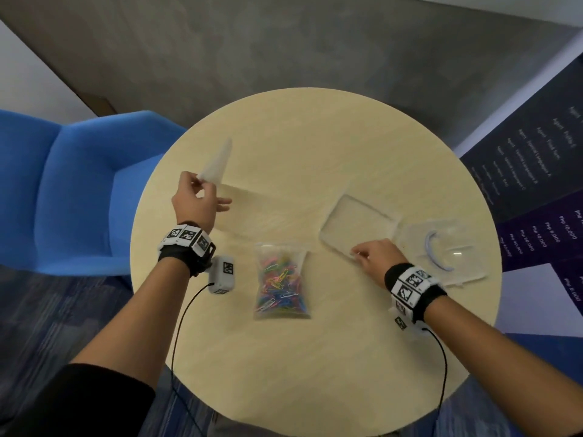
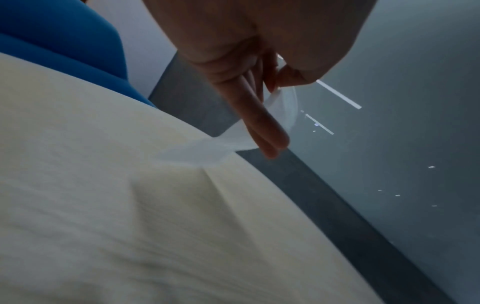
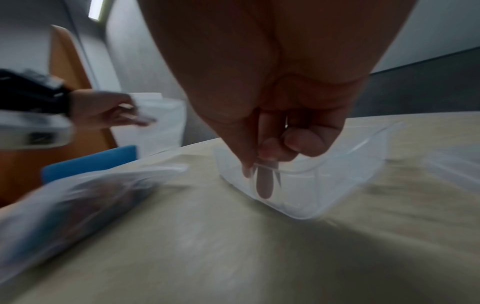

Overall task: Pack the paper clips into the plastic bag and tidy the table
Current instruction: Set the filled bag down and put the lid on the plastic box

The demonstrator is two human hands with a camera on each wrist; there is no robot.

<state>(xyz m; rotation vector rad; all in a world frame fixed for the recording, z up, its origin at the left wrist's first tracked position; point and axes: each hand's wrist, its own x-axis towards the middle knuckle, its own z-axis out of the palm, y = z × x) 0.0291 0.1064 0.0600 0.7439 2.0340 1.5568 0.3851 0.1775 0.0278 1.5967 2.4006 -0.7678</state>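
Note:
A clear plastic bag (image 1: 280,285) stuffed with colourful paper clips lies flat at the middle of the round table (image 1: 315,367); in the right wrist view the bag (image 3: 78,197) is a blur at the left. My left hand (image 1: 202,181) is raised over the table's left side and pinches a corner of an empty translucent plastic bag (image 1: 217,162), which trails down to the tabletop. The left wrist view shows my left hand (image 2: 270,84) pinching that empty bag (image 2: 233,142). My right hand (image 1: 359,255) pinches the near rim of an empty clear plastic container (image 1: 359,222); the right wrist view shows the right hand (image 3: 265,164) with one finger inside the container (image 3: 332,185).
A clear lid (image 1: 441,257) with a blue seal ring lies just right of the container, near the table's right edge. A blue armchair (image 1: 79,190) stands against the table's left side. Wrist cables hang over the near edge.

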